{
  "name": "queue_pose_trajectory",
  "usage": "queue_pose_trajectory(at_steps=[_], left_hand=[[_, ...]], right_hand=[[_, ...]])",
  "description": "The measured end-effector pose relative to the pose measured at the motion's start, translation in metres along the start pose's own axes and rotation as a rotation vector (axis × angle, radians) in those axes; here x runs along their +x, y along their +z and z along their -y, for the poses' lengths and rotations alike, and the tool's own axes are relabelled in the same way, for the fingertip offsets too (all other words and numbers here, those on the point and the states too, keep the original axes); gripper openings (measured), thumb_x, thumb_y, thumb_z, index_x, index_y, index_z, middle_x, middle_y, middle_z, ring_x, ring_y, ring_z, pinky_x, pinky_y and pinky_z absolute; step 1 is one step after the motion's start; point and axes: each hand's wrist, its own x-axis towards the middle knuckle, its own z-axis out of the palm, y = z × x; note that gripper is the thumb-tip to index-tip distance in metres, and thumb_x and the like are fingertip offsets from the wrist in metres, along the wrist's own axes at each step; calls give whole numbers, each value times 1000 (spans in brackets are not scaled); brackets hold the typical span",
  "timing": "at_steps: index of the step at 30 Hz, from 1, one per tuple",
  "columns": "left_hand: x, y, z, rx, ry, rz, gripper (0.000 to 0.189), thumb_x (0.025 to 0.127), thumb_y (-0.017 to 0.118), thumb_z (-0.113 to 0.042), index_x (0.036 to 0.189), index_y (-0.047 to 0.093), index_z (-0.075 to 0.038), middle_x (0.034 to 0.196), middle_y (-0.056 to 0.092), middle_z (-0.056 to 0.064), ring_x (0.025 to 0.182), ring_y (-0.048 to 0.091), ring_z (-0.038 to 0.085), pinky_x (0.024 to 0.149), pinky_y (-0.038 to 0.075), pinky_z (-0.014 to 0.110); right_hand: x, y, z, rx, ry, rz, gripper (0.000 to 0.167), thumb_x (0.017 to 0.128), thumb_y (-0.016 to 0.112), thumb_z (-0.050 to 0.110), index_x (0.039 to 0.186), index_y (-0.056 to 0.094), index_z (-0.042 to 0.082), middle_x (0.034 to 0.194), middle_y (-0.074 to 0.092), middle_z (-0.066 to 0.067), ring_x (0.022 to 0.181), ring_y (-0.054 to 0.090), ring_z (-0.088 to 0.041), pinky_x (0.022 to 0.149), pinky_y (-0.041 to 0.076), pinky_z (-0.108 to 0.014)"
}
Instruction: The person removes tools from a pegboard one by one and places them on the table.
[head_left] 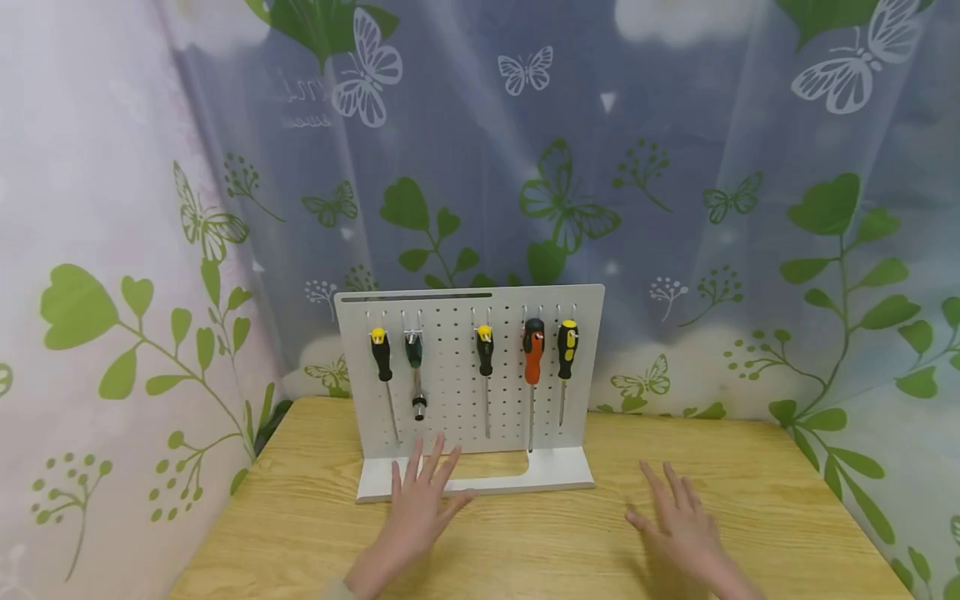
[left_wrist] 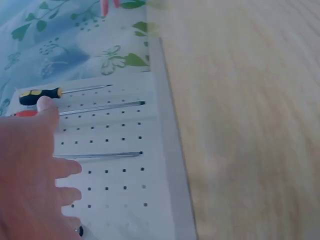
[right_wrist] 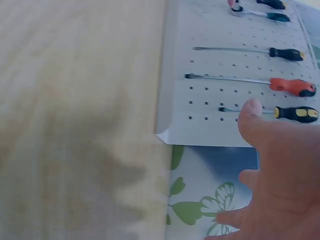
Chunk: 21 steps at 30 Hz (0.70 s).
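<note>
A white pegboard stand [head_left: 465, 392] stands upright at the back of the wooden table, with tools hanging from its hooks. From left to right hang a black screwdriver with a yellow top [head_left: 381, 354], a green-handled tool with a metal socket end [head_left: 414, 348], another black-and-yellow screwdriver [head_left: 485, 350], an orange-and-black screwdriver [head_left: 533, 354] and a black screwdriver with yellow patches [head_left: 567, 346]. My left hand [head_left: 420, 508], fingers spread and holding nothing, is in front of the stand's base. Off to the stand's right, my right hand [head_left: 682, 525] holds nothing, its fingers extended.
The wooden table [head_left: 750, 475] reaches to a curtain [head_left: 675, 250] printed with leaves and butterflies behind it. More of this curtain hangs along the left side. The stand's base [head_left: 558, 471] has a cut-out at its middle and a raised front edge.
</note>
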Motion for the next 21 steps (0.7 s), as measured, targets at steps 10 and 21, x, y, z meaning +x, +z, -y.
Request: queue_pose_trajectory(at_steps=[10,21], left_hand=[[25,-9,-23,-273,20,-21,55,106,50,-43,147,51,-7,156,43,17,146,34,40,117,29,65],[57,9,-56,-468,76,-43,50,109,45,-39,146,52,-6,148,54,13,138,49,32,115,40,52]], right_hand=[[32,-35,16,178,-52,-33,63,106,54,34,154,34,-2,152,37,-36,133,38,-60,97,41,-77],[86,-47,39,431,-134,-143,51,109,49,28,153,40,4,151,47,-23,131,50,-43,104,48,-59]])
